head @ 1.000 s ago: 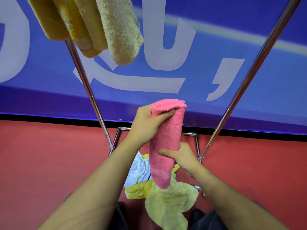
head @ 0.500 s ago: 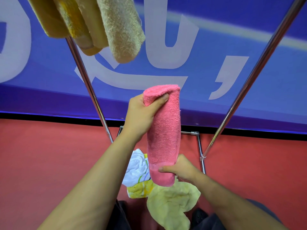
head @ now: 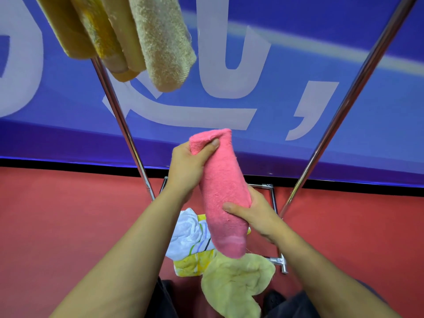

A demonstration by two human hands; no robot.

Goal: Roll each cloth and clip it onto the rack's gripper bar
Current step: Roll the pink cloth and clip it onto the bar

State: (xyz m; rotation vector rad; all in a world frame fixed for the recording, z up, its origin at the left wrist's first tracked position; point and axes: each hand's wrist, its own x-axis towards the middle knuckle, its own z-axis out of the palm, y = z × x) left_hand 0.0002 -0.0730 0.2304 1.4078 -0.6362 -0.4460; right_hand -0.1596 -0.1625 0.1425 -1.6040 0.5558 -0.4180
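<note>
Pink rolled cloth [head: 223, 196] stands nearly upright between both hands, its top leaning slightly toward the left side. Left hand [head: 187, 167] closes on the upper end, thumb pressed over the roll's top fold and fingers wrapped behind it. Right hand [head: 258, 214] clamps the lower half, thumb lying across the front of the roll and the palm cupping its right side; the bottom end sticks out free below that grip.

Directly beneath the lower grip lies a heap of loose cloths: a white cloth [head: 187, 235] with coloured stripes, a yellow cloth [head: 191, 263] under it, and a pale green cloth [head: 231, 285] spread nearest the person. Above and left of the upper grip, several rolled tan and yellow cloths [head: 128, 37] hang side by side, their top ends out of view. Two slanted chrome rack poles [head: 121, 120] flank the hands, over a red floor [head: 57, 214] and a blue banner [head: 286, 53].
</note>
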